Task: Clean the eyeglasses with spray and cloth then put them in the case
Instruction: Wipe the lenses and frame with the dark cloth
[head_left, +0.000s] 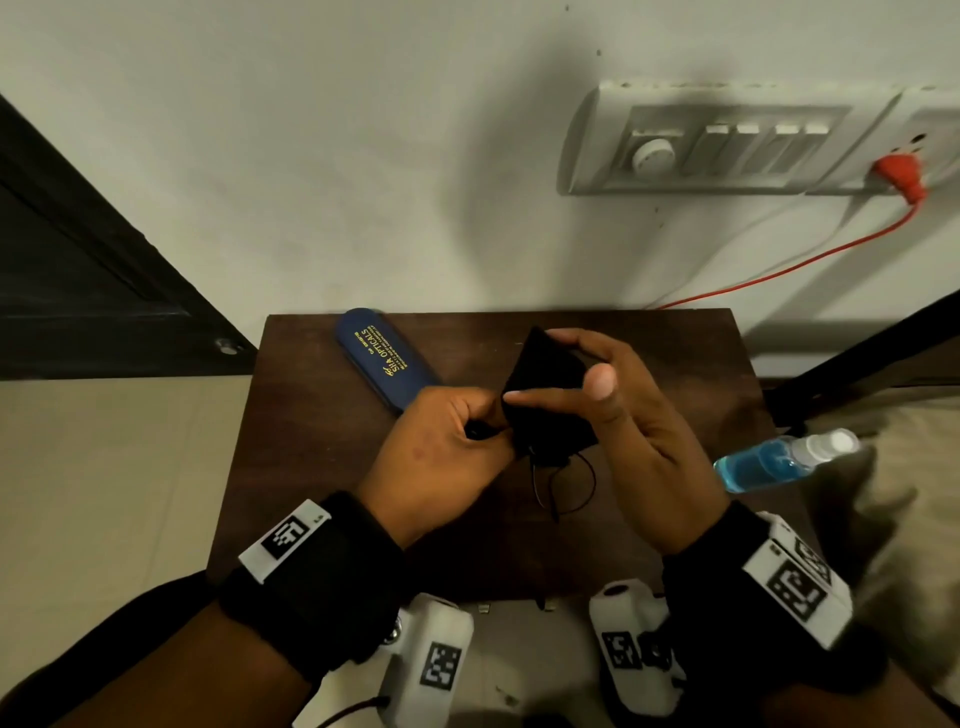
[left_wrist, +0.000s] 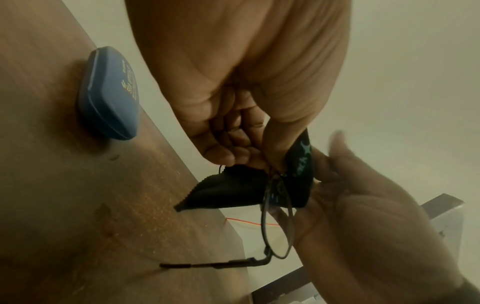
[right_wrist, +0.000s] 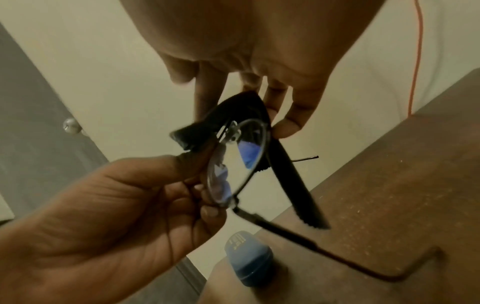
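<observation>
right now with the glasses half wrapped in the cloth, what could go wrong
1. The left hand pinches the eyeglasses by one thin-rimmed lens; hard rubbing could bend the frame.
2. Its fingers lie against that lens, likely leaving smudges.
3. The spray bottle lies on its side at the table edge, beside the right hand holding the cloth; a bump could roll it off.
</observation>
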